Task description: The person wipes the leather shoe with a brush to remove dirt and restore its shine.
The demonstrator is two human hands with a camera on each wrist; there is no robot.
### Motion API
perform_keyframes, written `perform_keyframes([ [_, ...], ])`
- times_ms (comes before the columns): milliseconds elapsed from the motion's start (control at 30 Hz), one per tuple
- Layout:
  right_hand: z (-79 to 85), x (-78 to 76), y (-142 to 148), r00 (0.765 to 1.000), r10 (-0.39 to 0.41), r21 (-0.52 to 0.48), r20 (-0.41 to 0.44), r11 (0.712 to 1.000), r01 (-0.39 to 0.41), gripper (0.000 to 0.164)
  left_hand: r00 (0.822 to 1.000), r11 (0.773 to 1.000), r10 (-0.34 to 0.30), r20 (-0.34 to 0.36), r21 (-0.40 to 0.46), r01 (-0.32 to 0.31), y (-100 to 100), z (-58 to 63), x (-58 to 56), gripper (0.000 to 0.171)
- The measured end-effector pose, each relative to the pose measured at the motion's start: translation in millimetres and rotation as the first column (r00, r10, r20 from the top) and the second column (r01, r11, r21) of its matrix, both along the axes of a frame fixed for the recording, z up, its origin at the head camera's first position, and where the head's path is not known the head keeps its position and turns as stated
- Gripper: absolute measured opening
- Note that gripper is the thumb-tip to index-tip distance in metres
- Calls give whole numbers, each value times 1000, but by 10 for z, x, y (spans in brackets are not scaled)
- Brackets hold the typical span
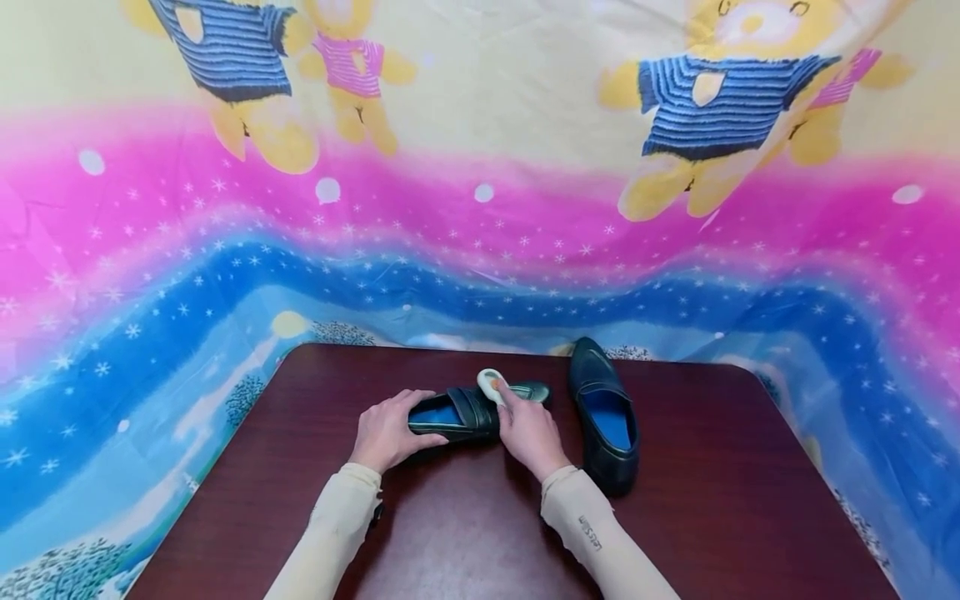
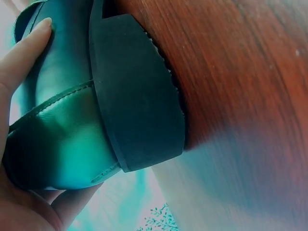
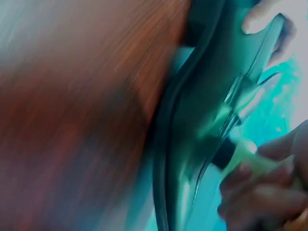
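A black leather loafer with a blue insole lies on its sole, toe toward the right, in the head view. My left hand grips its heel end, with the thumb on the near side. In the left wrist view the heel block meets the tabletop. My right hand holds a small white-handled brush over the front part of the loafer. Its dark end is against or close to the upper by the strap in the right wrist view; the bristles are too blurred to make out.
A second black loafer stands to the right of my right hand, toe pointing away. Both rest on a dark red-brown wooden table. A printed cloth with bears and snowflakes hangs behind and around the table's edges.
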State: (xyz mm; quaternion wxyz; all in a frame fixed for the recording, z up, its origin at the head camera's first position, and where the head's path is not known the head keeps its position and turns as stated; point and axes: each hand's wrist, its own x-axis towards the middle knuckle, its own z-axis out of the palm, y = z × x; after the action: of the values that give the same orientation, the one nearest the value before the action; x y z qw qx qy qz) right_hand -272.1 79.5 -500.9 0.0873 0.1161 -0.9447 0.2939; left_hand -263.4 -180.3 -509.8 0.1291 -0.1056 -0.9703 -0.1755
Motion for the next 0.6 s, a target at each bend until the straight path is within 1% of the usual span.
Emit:
perform_keyframes([
  [67,-32,-13,34,994,-78,90,-82,992,85,45,1000,1000,4,-2,4,-4,-8,-3,9,78],
  [133,-64,-14,100,976,-161,144,-146,973,181,43,1000,1000,1,2,2,-1,-2,-8,12,78],
  [200,-83,-12,179,957,-226,157,-180,954,255,42,1000,1000,-3,2,1,3,15,-9,8,78],
  [300,-76,-7,250,943,-272,131,-190,945,299,42,1000,1000,-3,-1,2,3,22,-14,8,78],
  [400,-39,-22,266,942,-283,113,-181,946,305,41,1000,1000,-8,-9,6,9,19,-13,4,78],
  [467,0,-37,252,949,-273,102,-157,952,290,42,1000,1000,-5,-10,2,5,9,-13,3,78],
  [533,40,-61,224,966,-233,74,-109,968,241,43,1000,1000,0,-11,0,0,0,-12,2,78],
  [600,87,-81,180,988,-155,3,-16,988,155,44,1000,1000,6,-11,1,-6,-7,-12,3,78],
])
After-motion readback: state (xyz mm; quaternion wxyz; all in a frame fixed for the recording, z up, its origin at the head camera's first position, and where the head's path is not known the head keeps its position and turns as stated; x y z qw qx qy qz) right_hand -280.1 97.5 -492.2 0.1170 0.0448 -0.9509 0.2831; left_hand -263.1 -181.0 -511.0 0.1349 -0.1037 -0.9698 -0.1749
